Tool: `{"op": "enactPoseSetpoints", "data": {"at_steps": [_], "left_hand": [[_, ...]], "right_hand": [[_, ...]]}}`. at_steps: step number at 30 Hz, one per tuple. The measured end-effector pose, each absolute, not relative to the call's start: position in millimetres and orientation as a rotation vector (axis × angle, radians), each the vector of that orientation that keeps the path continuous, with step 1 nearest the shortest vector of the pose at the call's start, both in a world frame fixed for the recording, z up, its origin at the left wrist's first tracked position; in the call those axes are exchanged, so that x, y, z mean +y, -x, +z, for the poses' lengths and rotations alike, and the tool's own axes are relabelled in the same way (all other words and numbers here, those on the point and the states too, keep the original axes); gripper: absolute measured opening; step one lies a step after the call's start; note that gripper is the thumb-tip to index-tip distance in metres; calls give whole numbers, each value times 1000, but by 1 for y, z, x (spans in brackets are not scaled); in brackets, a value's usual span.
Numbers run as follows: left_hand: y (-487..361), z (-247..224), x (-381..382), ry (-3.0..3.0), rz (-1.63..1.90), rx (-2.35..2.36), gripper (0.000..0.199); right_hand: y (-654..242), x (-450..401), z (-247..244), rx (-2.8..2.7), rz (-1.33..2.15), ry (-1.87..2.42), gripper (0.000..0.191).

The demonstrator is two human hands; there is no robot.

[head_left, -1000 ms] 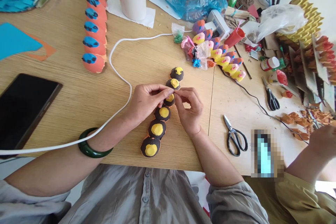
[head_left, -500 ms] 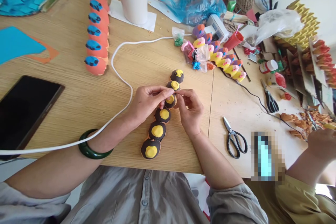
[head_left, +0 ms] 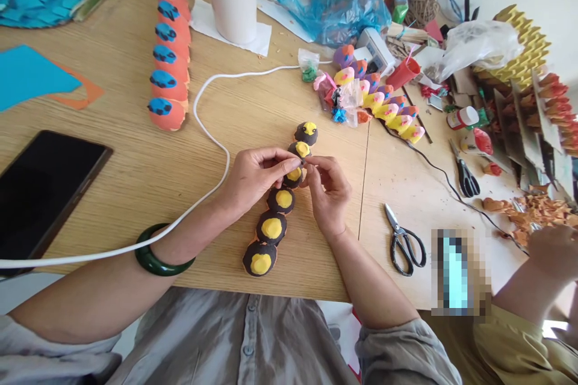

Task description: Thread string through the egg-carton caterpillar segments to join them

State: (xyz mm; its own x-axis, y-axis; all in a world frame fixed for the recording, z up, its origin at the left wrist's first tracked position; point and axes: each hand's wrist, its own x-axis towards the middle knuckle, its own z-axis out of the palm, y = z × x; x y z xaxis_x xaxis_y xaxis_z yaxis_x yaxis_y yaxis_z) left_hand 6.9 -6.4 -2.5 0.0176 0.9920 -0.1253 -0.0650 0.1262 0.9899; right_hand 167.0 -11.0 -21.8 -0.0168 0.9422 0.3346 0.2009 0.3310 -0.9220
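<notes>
A shared craft workshop, it seems. Beneath the left hand's fingertips (head_left: 294, 162), on the table (head_left: 253, 108), runs a painted strip (head_left: 271, 228); right of the right hand (head_left: 331, 195) lie scissors (head_left: 396, 230); well beyond it, twine (head_left: 421, 5) and an egg tray (head_left: 526, 42); farther right, orange scraps (head_left: 537, 216) near a co-worker's hand (head_left: 553, 251).

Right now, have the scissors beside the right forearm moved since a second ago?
No: the scissors lie just as before beside the table seam; the whole view shifted slightly.

Left grip (head_left: 253, 175) pinches, right grip (head_left: 332, 197) curls close beside it, both forearms (head_left: 368, 280) angled inward
</notes>
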Motion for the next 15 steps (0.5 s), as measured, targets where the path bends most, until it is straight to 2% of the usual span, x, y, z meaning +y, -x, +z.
{"op": "enactPoseSetpoints", "data": {"at_steps": [9,15], "left_hand": [[-7,1,-7,-1064,1116,1195,26],[-8,-1,-7,-1061,1137,1164,27]], "right_hand": [[-168,-11,-23,-1648,659,1038,11],[-167,-9,-25,-1547,773,1082,8]]}}
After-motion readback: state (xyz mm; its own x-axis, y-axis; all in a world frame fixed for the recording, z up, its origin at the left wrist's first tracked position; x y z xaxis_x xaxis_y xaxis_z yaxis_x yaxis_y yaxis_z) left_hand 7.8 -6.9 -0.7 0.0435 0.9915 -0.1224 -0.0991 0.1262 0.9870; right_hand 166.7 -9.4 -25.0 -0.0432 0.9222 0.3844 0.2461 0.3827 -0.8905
